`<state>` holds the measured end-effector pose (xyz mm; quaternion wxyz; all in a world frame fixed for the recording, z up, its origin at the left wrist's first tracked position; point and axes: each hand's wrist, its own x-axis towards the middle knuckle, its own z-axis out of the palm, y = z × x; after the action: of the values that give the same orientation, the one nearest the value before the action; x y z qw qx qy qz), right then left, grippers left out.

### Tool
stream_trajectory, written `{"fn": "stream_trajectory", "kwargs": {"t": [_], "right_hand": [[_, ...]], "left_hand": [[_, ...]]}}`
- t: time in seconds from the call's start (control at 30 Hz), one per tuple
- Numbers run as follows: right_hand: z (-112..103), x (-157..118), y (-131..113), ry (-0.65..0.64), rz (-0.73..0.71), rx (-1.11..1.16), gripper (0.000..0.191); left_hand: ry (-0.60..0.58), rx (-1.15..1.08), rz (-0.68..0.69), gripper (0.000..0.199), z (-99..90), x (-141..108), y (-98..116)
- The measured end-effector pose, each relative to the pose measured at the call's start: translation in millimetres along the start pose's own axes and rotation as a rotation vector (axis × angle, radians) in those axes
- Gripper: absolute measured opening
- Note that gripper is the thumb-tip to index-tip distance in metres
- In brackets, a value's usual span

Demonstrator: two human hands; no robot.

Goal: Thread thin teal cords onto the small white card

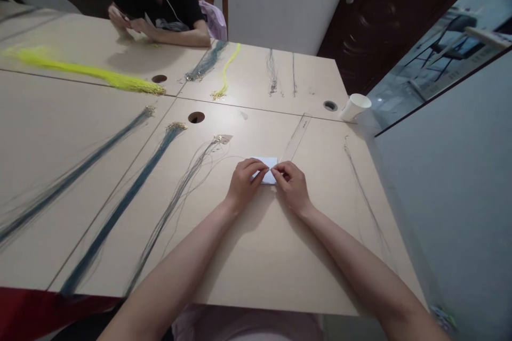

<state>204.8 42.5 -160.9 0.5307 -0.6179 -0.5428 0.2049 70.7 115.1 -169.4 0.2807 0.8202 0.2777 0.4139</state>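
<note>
My left hand (247,180) and my right hand (292,184) meet fingertip to fingertip over a small white-blue square (269,162) on the table. Each hand is closed in a pinch. Between the fingertips sits something tiny, too small to make out. Left of my left hand lies a bundle of thin grey lines (182,192) with small metal ends on a brownish scrap (224,139); one loose strand curves toward that hand. A clear ruler (296,137) lies just beyond my right hand.
Blue-grey line bundles (136,192) stretch along the left of the table (256,256). Yellow strands (92,70) lie farther back. On the right are a few thin lines (364,189) and a white cup (356,106) at the edge. Across sits another person (172,10), hands together.
</note>
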Motion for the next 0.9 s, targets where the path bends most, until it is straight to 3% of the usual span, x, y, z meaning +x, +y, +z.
{"fn": "stream_trajectory", "kwargs": {"t": [0.4,0.73,0.9], "right_hand": [[-6,10,3,-0.001,-0.005,-0.048,0.010],[4,13,7,0.061,-0.099,-0.070,0.008],[4,14,10,0.025,-0.089,-0.036,0.008]], "left_hand": [[0.057,-0.052,-0.139,0.013,-5.0,3,5],[0.047,-0.043,-0.122,0.010,-3.4,2,2],[0.036,-0.043,-0.096,0.008,-2.6,1,0]]}}
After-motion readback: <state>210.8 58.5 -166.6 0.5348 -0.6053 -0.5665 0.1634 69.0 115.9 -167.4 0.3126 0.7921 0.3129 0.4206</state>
